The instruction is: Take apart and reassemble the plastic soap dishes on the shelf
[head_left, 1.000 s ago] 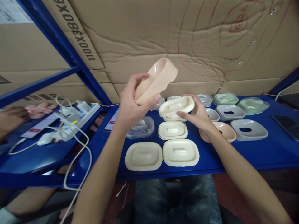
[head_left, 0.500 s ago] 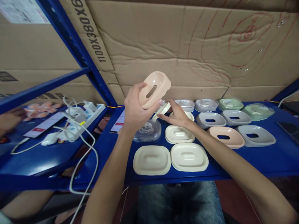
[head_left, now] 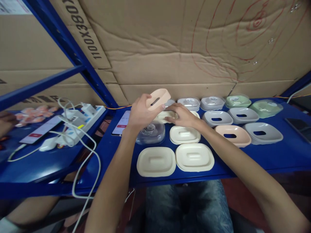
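My left hand [head_left: 138, 115] grips a peach plastic dish with a slot in it [head_left: 158, 99], held just above the blue shelf [head_left: 279, 155]. My right hand [head_left: 182, 117] holds a cream tray [head_left: 165, 116] low under that dish, over the shelf top. A clear lid [head_left: 150, 132] lies right below my left hand. Three cream trays lie nearer to me: one at the middle [head_left: 184, 134], one at the front left [head_left: 156, 161], one at the front right [head_left: 194, 157].
To the right stand grey dishes [head_left: 216, 117], a peach dish [head_left: 232, 135] and green lidded ones [head_left: 264, 108]. A phone [head_left: 300, 124] lies at the far right. A power strip with white cables [head_left: 80, 121] is on the left shelf, where another person's hand [head_left: 5, 121] shows. Cardboard backs the shelf.
Both hands have come down towards the shelf. The peach dish dropped from face height to just above the shelf, and the cream tray moved left beneath it.
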{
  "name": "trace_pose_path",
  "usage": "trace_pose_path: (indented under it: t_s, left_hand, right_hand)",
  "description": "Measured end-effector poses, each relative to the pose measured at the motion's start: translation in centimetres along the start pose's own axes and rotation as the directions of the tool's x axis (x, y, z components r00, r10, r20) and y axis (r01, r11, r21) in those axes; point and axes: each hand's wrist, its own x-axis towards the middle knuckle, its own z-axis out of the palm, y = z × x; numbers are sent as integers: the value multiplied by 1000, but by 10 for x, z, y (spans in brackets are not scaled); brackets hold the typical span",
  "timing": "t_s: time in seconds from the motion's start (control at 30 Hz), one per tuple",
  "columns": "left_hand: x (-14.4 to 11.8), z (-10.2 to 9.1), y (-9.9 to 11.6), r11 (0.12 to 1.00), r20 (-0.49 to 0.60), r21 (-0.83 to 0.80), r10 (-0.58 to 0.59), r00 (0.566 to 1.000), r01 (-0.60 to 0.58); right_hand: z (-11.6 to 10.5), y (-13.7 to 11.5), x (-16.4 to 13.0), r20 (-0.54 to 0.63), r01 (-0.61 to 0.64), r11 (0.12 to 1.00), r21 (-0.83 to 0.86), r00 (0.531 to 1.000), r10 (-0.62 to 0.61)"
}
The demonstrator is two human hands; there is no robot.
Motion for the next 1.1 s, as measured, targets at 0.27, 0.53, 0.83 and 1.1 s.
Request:
trace_pose_path:
  t_s: [0.27,0.53,0.83,1.1]
  left_hand:
    - [-1,2,1,999,13,19,-30,999,30]
    - [0,7,-4,1000,20,15,-24,1000,24]
    - [-2,6,2,999,50,32,-10,999,8]
    - [-8,4,7,970,19,-45,241,970,-240]
  right_hand:
    - [-3,-1,-7,140,180,978,-110,976,-164]
    - [12,-8,1,204,181,975,-126,967,-153]
    - [7,-5,-6,189,158,974,-162,974,-127]
    - [-22,1,-28,-71,68,996,-58,995,-73]
